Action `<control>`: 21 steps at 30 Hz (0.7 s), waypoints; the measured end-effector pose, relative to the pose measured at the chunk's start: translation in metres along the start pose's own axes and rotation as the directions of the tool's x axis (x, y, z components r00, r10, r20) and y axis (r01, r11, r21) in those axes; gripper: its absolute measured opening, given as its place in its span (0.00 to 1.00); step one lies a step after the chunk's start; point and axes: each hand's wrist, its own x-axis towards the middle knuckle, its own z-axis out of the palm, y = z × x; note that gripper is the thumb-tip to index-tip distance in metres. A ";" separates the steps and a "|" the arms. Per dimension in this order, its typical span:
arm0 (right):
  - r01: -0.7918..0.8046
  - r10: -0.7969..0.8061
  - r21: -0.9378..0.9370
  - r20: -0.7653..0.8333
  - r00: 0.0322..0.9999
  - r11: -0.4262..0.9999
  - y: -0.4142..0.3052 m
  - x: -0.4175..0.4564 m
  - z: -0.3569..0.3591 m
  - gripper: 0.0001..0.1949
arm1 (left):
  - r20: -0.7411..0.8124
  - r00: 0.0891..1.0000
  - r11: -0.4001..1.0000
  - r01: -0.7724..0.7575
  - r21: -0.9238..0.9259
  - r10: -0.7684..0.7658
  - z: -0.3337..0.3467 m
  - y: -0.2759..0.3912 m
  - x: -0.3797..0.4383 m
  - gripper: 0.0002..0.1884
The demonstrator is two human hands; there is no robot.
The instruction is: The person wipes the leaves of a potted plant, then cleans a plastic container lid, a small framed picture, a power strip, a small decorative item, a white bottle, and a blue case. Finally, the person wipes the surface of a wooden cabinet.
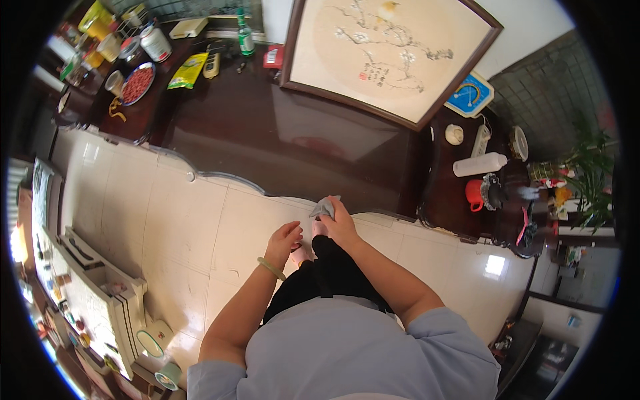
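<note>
My right hand point(341, 222) grips a crumpled grey cloth point(325, 207) at the front edge of a dark, glossy wooden cabinet point(240, 130). Beside it and slightly lower, my left hand point(286, 244) hangs in front of my legs with fingers partly curled and apart, holding nothing. A pale bangle point(271, 269) circles the left wrist. On the cabinet top, a large framed painting point(370, 50) of a bird on a blossoming branch leans at the wall. The bare glossy surface in front of it reflects the frame.
At the left end stand a plate of reddish nuts point(138, 84), a yellow packet point(187, 71), a white bottle point(155, 44) and a green bottle point(245, 35). A red mug point(474, 195), a white bottle point(480, 164) and a power strip point(481, 141) occupy the right end. A white-topped table point(75, 280) stands left.
</note>
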 end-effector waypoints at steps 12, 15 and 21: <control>-0.167 -0.076 -0.522 -0.412 0.908 0.836 0.093 0.023 -0.095 0.35 | 0.145 0.938 0.663 -0.327 0.674 0.316 0.069 0.001 0.090 0.21; -0.302 0.012 -0.555 -0.464 0.886 0.775 0.106 0.026 -0.104 0.36 | 0.255 0.877 0.497 -0.447 0.744 0.407 0.087 0.008 0.110 0.22; -0.436 0.150 -0.643 -0.450 0.880 0.630 0.145 0.018 -0.087 0.40 | 0.419 0.783 0.092 -0.511 0.855 0.460 0.111 0.011 0.158 0.27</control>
